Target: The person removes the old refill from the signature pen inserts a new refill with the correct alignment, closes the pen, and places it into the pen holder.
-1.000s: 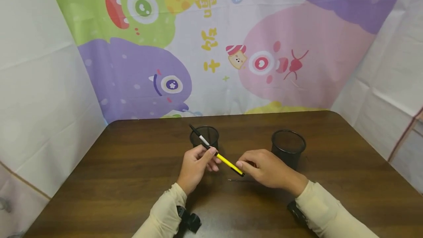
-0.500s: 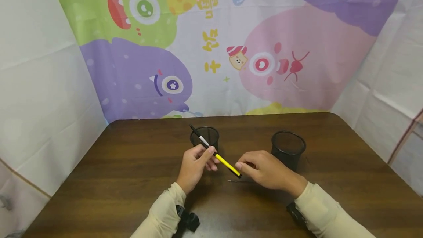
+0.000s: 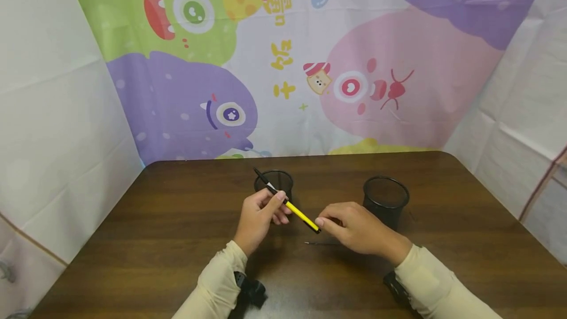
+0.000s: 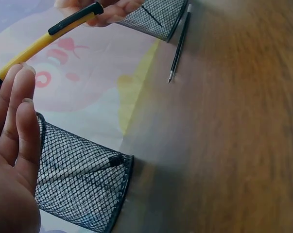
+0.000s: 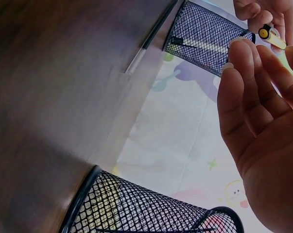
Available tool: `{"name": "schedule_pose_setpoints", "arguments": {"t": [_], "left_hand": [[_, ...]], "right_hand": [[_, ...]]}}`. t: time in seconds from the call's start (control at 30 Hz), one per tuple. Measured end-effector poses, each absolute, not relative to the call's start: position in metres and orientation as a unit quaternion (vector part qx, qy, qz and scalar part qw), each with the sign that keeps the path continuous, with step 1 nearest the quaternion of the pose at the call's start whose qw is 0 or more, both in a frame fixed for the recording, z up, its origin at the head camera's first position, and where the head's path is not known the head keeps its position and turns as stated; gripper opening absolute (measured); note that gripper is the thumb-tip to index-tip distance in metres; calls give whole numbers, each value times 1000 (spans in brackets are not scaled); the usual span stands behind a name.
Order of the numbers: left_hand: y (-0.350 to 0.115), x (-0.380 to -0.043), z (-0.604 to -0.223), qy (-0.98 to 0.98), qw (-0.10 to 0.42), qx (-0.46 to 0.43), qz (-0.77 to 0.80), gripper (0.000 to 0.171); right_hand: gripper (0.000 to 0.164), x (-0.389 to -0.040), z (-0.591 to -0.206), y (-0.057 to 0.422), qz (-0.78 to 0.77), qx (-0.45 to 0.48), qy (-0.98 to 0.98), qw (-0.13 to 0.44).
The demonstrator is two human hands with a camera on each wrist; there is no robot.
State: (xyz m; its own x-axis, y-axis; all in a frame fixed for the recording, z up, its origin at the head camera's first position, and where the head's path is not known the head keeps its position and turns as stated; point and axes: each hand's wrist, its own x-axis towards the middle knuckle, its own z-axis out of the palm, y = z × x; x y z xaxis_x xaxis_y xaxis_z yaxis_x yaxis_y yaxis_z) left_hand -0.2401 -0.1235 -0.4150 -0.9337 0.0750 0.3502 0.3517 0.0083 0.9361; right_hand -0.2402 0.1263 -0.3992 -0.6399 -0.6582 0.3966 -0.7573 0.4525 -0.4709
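My left hand point(image 3: 259, 218) pinches a yellow pen point(image 3: 301, 214) between thumb and fingers. Its black clip point(image 4: 73, 22) and black end slant down toward my right hand point(image 3: 361, 228). That hand hovers with its fingertips right at the pen's clip end, and in the right wrist view its fingers are loosely bent with nothing visible gripped. Below, a thin black pen refill point(image 4: 179, 46) with a metal tip lies on the table, partly hidden by my right hand in the head view.
Behind my left hand stands a black mesh pen cup point(image 3: 285, 181) with a black-and-white pen point(image 3: 262, 177) leaning in it. A second mesh cup point(image 3: 386, 206) stands beyond my right hand. The brown table point(image 3: 177, 240) ends at a cartoon-printed cloth point(image 3: 288, 127).
My left hand has shifted slightly left and up with the yellow pen, so the pen's clip end moved left along my right fingertips. The right hand has barely moved.
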Motion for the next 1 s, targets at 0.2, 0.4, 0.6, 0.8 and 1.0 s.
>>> {"name": "schedule_pose_setpoints", "arguments": {"t": [0.2, 0.4, 0.6, 0.8, 1.0], "left_hand": [[-127, -244, -410, -704, 107, -151, -685, 22], [-134, -248, -402, -694, 131, -167, -688, 28], [-138, -251, -397, -696, 138, -162, -686, 27], [-144, -249, -383, -705, 160, -150, -675, 25], [-150, -239, -356, -702, 194, -149, -669, 24]], "right_hand": [[15, -240, -400, 127, 318, 414, -849, 80], [15, -240, -400, 127, 316, 415, -849, 83], [17, -240, -400, 127, 310, 419, -850, 79], [17, -240, -400, 126, 303, 422, -850, 85], [15, -239, -401, 127, 295, 425, -852, 82]]}}
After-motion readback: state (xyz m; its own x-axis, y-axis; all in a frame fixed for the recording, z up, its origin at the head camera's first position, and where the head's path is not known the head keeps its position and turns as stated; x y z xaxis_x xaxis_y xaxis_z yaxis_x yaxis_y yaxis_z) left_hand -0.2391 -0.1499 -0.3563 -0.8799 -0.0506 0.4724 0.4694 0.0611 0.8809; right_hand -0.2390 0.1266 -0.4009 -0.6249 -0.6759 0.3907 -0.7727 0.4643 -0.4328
